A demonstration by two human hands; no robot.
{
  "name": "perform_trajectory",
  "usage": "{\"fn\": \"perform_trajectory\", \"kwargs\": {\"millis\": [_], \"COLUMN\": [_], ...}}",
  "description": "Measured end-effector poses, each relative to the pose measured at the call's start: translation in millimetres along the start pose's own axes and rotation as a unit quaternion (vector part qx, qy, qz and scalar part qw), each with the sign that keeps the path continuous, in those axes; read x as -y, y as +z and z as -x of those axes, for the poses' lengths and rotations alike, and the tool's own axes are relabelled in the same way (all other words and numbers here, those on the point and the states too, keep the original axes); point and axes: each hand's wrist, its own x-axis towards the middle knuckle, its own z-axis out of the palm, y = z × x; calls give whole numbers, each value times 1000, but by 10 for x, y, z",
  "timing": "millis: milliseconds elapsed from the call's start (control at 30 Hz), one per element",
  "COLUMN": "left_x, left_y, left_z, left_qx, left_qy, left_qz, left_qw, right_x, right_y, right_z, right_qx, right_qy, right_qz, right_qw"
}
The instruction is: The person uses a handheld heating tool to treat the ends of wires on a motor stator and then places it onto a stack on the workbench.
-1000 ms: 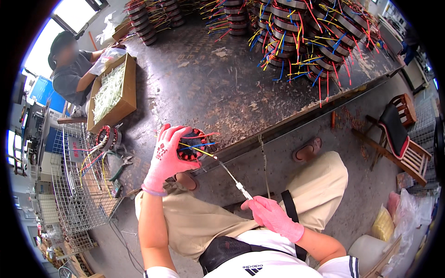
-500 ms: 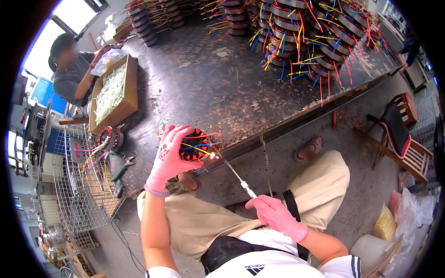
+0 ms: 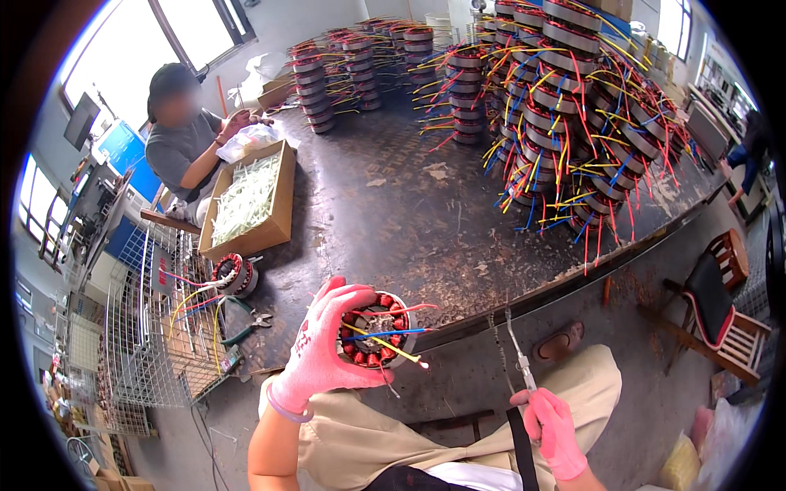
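Note:
My left hand (image 3: 321,348), in a pink glove, grips a motor stator (image 3: 401,337) by its left side, near the table's front edge. The stator is a metal ring with red windings inside. Red, blue and yellow leads stick out of it to the right; the yellow lead's tip (image 3: 421,362) looks bare. In my right hand (image 3: 554,435), also gloved in pink, is a slim wand (image 3: 524,368) with a white handle and a thin, slightly bent metal tube. The wand points up, away from the stator. My right palm is partly hidden by the fingers.
Another stator (image 3: 235,275) and green-handled pliers (image 3: 250,325) lie on the table's left. Behind them are a cardboard box (image 3: 277,225) of pale tubes and a seated person (image 3: 182,139). Tall stator stacks (image 3: 557,114) fill the far right. A wooden chair (image 3: 712,286) stands right.
My right hand has drawn the wand right, away from the leads, and tilted it upright. The bright glow at the lead tips is gone. My view has shifted; my left hand still holds the stator.

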Motion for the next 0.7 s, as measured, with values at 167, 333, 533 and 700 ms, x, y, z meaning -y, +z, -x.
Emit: {"fn": "perform_trajectory", "kwargs": {"millis": [167,333,533,700], "left_x": [117,526,776,787], "left_y": [80,296,399,389], "left_z": [-6,62,55,47], "left_qx": [14,45,93,78], "left_qy": [-9,-40,-23,5], "left_qz": [-49,-77,-58,-87], "left_qw": [999,995,994,993], "right_x": [-13,-86,-414,-426], "right_y": [52,228,348,372], "right_z": [11,-107,-325,-375], "right_qx": [15,87,128,132], "right_qy": [1,77,109,107], "right_qz": [-24,-15,-19,8], "right_qw": [1000,993,986,985]}}
